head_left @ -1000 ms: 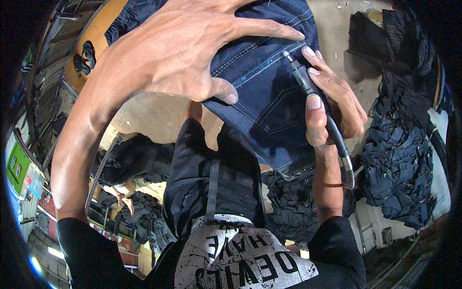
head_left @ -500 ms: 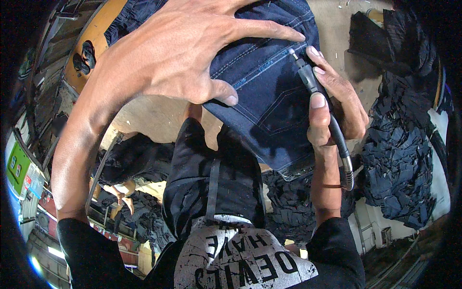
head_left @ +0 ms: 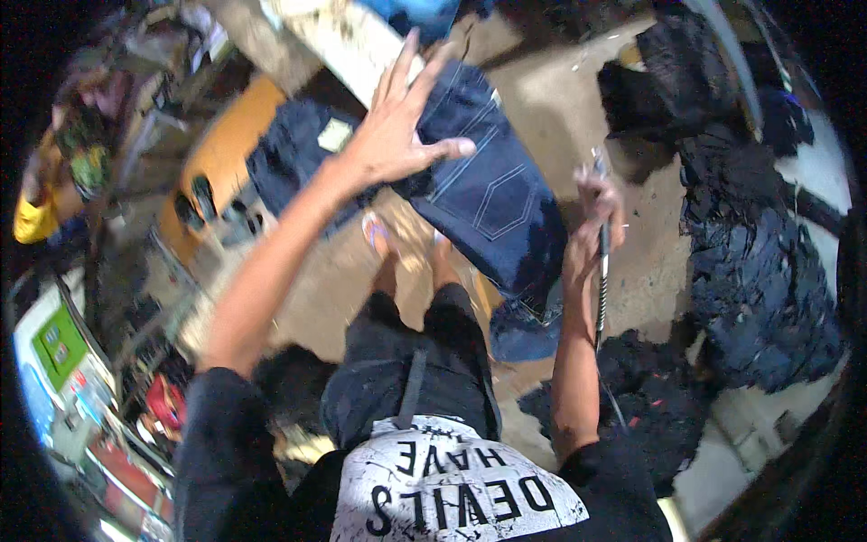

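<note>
A pair of dark blue jeans (head_left: 533,230), with a stitched back pocket facing up, lies across the middle of my view. My left hand (head_left: 393,135) is at its upper left edge, fingers spread and thumb stretched over the cloth; whether it touches is unclear. My right hand (head_left: 600,203), somewhat blurred, is closed around a slim rotary tool handpiece (head_left: 604,253). The handpiece points up, to the right of the jeans and apart from them. Its cable runs down along my right forearm.
More dark denim (head_left: 289,149) with a pale tag lies at the left, by an orange-brown board (head_left: 217,135) with dark sandals (head_left: 200,199). A white board (head_left: 348,41) reaches under the jeans from the top. Heaps of dark cloth (head_left: 759,271) lie at the right.
My left hand has risen off its spread hold on the jeans and moved up. My right hand has drawn the handpiece away from the seam. The view has pulled back.
</note>
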`<move>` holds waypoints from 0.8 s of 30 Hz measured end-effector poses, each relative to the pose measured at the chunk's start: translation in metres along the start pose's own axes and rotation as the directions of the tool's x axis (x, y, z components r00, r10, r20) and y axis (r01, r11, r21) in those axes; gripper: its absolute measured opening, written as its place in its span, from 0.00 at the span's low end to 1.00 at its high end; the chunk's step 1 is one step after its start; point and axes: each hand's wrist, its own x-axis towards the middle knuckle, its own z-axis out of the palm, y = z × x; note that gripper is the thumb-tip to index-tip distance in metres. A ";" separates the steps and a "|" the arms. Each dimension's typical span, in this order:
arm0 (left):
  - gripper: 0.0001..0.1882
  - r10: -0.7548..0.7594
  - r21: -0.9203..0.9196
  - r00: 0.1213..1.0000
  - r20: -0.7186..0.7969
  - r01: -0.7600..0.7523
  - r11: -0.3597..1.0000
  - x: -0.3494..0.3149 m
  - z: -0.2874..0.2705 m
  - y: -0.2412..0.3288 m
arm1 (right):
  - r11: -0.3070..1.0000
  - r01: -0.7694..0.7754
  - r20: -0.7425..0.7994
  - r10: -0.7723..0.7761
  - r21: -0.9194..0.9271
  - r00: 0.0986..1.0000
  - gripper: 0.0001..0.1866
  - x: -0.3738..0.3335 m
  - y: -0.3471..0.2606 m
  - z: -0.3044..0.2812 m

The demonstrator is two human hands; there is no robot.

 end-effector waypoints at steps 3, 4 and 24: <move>0.56 -0.390 -0.024 0.919 -0.054 0.389 0.921 0.001 -0.012 0.024 | 0.912 -0.171 -0.094 0.146 -0.374 0.985 0.18 -0.052 -0.029 -0.043; 0.53 -0.520 0.038 0.854 -0.013 0.520 0.854 0.003 -0.013 0.032 | 0.863 -0.198 -0.130 0.155 -0.465 0.979 0.19 -0.063 -0.031 -0.052; 0.21 -0.379 -0.363 0.788 0.485 0.576 0.733 -0.220 0.189 0.326 | 0.831 -0.360 -0.555 0.076 -0.425 0.829 0.15 -0.259 0.065 -0.330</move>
